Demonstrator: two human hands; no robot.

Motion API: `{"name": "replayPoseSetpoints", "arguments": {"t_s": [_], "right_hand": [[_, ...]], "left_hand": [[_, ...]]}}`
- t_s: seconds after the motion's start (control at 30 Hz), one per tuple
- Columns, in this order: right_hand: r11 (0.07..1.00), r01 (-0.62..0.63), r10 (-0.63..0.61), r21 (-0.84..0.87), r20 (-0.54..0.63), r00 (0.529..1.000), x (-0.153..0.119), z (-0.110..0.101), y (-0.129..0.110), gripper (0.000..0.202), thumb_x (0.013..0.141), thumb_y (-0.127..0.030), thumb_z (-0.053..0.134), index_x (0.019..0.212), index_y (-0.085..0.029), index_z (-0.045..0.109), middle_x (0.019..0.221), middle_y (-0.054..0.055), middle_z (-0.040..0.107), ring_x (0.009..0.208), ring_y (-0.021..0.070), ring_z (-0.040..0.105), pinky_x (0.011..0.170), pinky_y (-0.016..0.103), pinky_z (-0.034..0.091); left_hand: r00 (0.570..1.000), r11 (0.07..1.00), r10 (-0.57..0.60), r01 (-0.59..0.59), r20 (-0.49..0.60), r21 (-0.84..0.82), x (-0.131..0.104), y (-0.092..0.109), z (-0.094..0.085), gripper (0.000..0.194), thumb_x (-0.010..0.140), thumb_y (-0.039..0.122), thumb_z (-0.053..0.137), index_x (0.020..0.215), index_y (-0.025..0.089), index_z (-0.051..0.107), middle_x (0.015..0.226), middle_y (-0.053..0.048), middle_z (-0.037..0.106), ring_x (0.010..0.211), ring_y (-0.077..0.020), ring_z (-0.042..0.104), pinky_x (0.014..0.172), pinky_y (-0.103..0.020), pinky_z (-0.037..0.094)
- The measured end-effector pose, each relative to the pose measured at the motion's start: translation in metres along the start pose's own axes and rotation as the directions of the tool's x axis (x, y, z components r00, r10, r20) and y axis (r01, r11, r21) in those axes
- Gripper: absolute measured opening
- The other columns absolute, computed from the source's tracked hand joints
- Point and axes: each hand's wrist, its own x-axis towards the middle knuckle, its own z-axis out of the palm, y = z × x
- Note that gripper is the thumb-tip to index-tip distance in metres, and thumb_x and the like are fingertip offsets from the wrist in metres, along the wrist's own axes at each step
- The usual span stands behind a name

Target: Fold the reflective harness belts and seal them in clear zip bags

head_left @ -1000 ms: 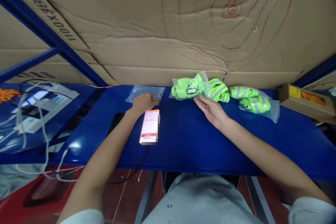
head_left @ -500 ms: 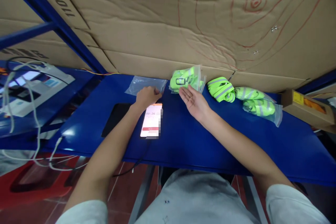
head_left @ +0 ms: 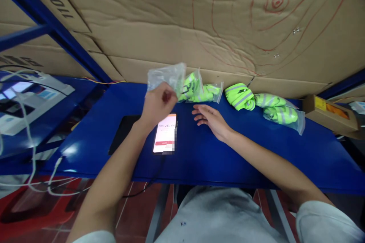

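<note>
My left hand pinches a clear plastic bag by its lower right part and holds it up off the table, above the phone. My right hand is open, fingers loosely apart, over the blue tabletop and holding nothing. Just beyond it lie bagged neon-yellow reflective straps, partly overlapped by the lifted bag. Right of these sits a loose coil of neon-yellow reflective strap, with more bagged straps beside it.
A cardboard box stands at the right end of the blue table. A dark flat object lies partly under my left forearm. White cables hang at the left. A cardboard wall rises behind.
My left hand has lifted the clear bag from the table. My right hand has drawn back slightly from the bagged straps, which now lie spread further left.
</note>
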Motion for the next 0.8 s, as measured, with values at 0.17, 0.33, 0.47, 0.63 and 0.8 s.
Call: {"name": "replayPoseSetpoints", "arguments": {"t_s": [0.17, 0.33, 0.47, 0.63, 0.8], "right_hand": [[0.933, 0.239, -0.218, -0.269, 0.107, 0.97, -0.044, -0.04, -0.015, 0.037, 0.092, -0.055, 0.074, 0.11, -0.023, 0.073, 0.089, 0.002, 0.072, 0.076, 0.0145, 0.067, 0.067, 0.026, 0.055], [0.877, 0.213, -0.223, -0.43, 0.029, 0.974, -0.081, -0.074, -0.022, 0.034, 0.095, -0.054, 0.071, 0.091, -0.021, 0.07, 0.068, -0.003, 0.063, 0.06, 0.0115, 0.057, 0.06, 0.024, 0.048], [0.886, 0.16, -0.157, -0.435, 0.044, 0.987, -0.108, -0.086, -0.023, 0.046, 0.097, -0.061, 0.065, 0.079, -0.019, 0.063, 0.069, -0.001, 0.064, 0.06, 0.0107, 0.055, 0.057, 0.023, 0.043], [0.832, 0.22, -0.256, -0.509, -0.001, 0.967, -0.126, -0.09, -0.018, 0.044, 0.101, -0.056, 0.061, 0.078, -0.018, 0.059, 0.066, -0.002, 0.056, 0.058, 0.0094, 0.048, 0.056, 0.024, 0.037], [0.682, 0.286, -0.382, -0.673, 0.006, 0.924, -0.135, -0.095, -0.014, 0.042, 0.104, -0.046, 0.057, 0.073, -0.02, 0.046, 0.063, -0.006, 0.043, 0.057, 0.0077, 0.04, 0.056, 0.023, 0.033]], "left_hand": [[0.918, 0.949, 0.313, -0.291, 0.242, -0.125, -0.031, 0.068, 0.018, 0.011, 0.095, 0.029, 0.061, 0.089, 0.021, 0.065, 0.076, 0.002, 0.069, 0.065, -0.0134, 0.062, 0.065, -0.027, 0.045], [0.809, 0.849, 0.527, -0.492, 0.259, -0.191, -0.043, 0.102, 0.029, 0.06, 0.094, 0.058, 0.072, 0.136, 0.017, 0.061, 0.132, -0.016, 0.069, 0.123, -0.0321, 0.067, 0.106, -0.047, 0.052], [0.724, 0.812, 0.577, -0.557, 0.378, -0.173, -0.04, 0.11, 0.041, 0.136, 0.065, 0.077, 0.086, 0.169, 0.021, 0.018, 0.174, -0.025, 0.022, 0.162, -0.0461, 0.02, 0.131, -0.067, 0.016], [0.716, 0.866, 0.49, -0.465, 0.496, -0.184, -0.054, 0.13, 0.061, 0.152, 0.059, 0.085, 0.083, 0.17, 0.026, -0.002, 0.176, -0.026, 0.008, 0.164, -0.0486, 0.009, 0.128, -0.076, 0.008], [0.772, 0.925, 0.372, -0.355, 0.515, -0.136, -0.074, 0.148, 0.063, 0.131, 0.071, 0.061, 0.091, 0.167, 0.029, 0.007, 0.169, -0.023, 0.034, 0.155, -0.0427, 0.036, 0.124, -0.072, 0.031]]}}
